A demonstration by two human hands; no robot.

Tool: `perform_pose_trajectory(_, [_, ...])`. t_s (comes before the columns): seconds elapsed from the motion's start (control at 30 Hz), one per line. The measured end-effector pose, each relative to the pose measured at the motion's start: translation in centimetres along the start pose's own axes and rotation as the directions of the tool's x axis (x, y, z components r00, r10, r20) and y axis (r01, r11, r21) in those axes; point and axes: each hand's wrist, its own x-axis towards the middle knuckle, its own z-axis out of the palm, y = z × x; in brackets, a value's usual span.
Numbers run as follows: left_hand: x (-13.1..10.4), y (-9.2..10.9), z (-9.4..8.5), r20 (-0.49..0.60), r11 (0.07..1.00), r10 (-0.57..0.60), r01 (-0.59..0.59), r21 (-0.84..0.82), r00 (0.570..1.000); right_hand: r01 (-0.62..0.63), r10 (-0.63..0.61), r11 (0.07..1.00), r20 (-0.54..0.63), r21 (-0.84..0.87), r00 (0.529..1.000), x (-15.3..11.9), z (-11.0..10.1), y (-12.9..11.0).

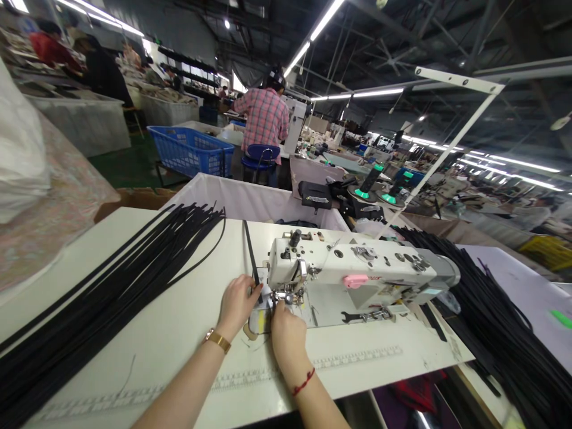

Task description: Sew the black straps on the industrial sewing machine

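My left hand, a gold watch on its wrist, pinches a narrow black strap left of the needle area of a white sewing machine. From the fingers the strap runs away over the table's far side. Close by on the right, my right hand has curled fingers right in front of the presser foot; what lies between the fingertips is hidden. A large bundle of black straps lies across the table on the left. More black straps are heaped on the right.
A wrench lies on the machine bed. A printed ruler runs along the white table. Behind the table are a cloth-lined bin, thread spools, a blue basket and a seated person in a checked shirt.
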Motion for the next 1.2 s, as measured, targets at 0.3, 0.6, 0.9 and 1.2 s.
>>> perform_pose_trajectory(0.3, [0.1,-0.1,-0.1,0.003,1.000,0.000,0.000,-0.008,1.000,0.162,-0.161,0.923,-0.033,0.348,0.986,1.0,-0.5,2.1])
perform_pose_trajectory(0.6, [0.3,-0.5,0.1,0.023,0.999,-0.013,0.013,-0.040,1.000,0.163,-0.203,0.837,0.019,0.522,0.979,-0.5,-2.1,5.0])
perform_pose_trajectory(0.9, [0.4,-0.3,0.0,0.009,0.998,-0.005,0.005,-0.056,1.000,0.201,-0.182,0.978,-0.267,0.047,0.946,0.1,0.3,1.6])
perform_pose_trajectory(1.2, [0.5,0.0,-0.1,0.011,0.999,-0.013,0.013,-0.043,1.000,0.233,-0.235,0.972,-0.202,-0.035,0.951,0.4,-1.1,0.7])
